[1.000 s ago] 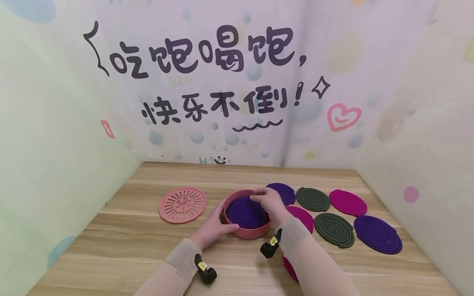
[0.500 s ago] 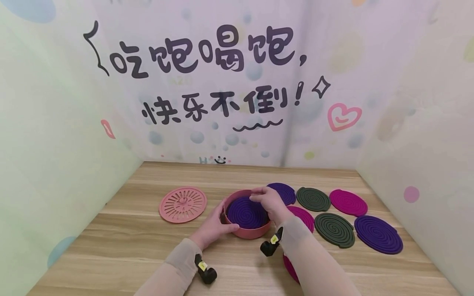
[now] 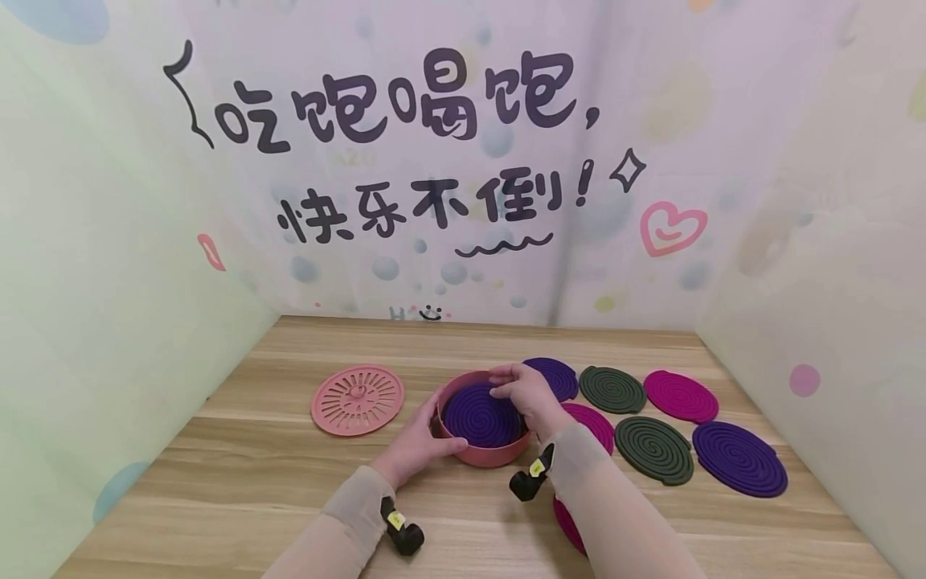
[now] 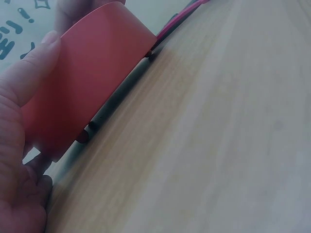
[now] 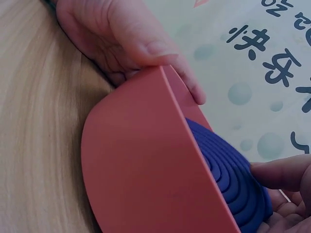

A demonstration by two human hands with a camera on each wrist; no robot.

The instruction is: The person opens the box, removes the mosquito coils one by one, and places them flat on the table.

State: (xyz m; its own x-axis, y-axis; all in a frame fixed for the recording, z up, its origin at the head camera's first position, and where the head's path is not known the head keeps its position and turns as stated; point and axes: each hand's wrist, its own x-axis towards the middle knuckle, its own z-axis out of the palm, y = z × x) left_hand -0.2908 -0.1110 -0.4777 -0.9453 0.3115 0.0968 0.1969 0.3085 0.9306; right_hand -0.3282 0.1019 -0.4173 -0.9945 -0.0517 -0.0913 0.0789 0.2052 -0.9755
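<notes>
A round pink mosquito-coil box [image 3: 492,457] stands lidless on the wooden table. Its left side is gripped by my left hand [image 3: 414,445], thumb over the near rim and fingers along the outer wall. A purple mosquito coil [image 3: 481,418] sits within the box. My right hand [image 3: 531,398] reaches over the far right rim. In the right wrist view, thumb and fingers pinch the edge of the purple coil [image 5: 233,179], which stands tilted above the rim there. The left wrist view shows small feet under the box [image 4: 92,73].
The slotted pink lid [image 3: 357,392] lies flat to the left of the box. On the right are several spiral coils, among them a green coil [image 3: 653,450], a purple one [image 3: 739,458] and a magenta one [image 3: 681,396]. My right forearm partly covers another magenta coil [image 3: 567,527].
</notes>
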